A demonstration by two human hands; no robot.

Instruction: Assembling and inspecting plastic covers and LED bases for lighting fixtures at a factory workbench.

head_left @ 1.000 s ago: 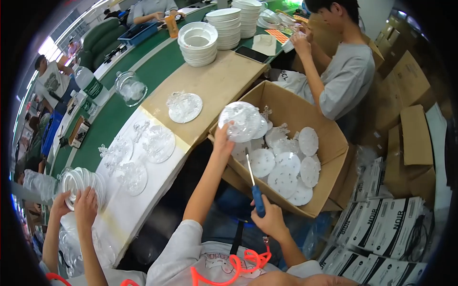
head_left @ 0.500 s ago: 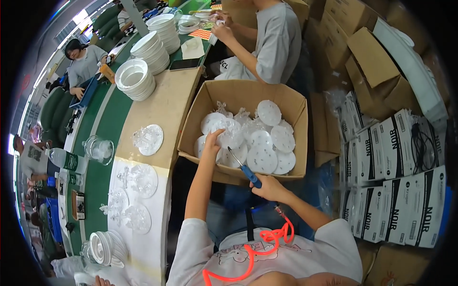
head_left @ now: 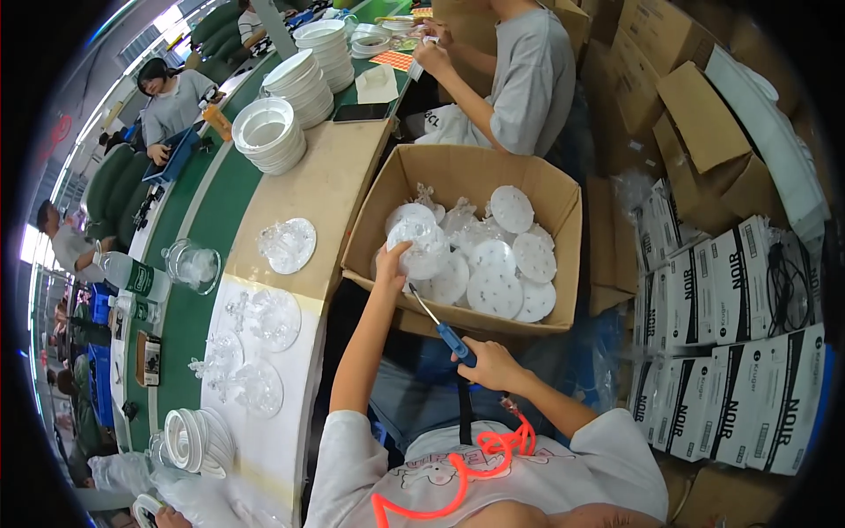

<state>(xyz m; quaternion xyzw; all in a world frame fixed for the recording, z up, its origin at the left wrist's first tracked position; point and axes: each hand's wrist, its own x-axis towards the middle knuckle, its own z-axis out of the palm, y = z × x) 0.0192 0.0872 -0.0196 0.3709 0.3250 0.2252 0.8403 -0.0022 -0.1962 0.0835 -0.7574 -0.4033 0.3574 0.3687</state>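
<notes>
And here the left hand (head_left: 393, 264) has its fingers curled at the rim of a clear disc (head_left: 420, 253), just inside the near left corner of the cardboard box (head_left: 466, 172). The right hand (head_left: 493, 366) is wrapped snugly about a blue-handled tool (head_left: 457, 346), its thin tip right by the box's near edge. Pale discs (head_left: 493, 277) heap toward the right wall; similar pieces (head_left: 289, 246) sit on the bench (head_left: 330, 176), in from its right edge.
</notes>
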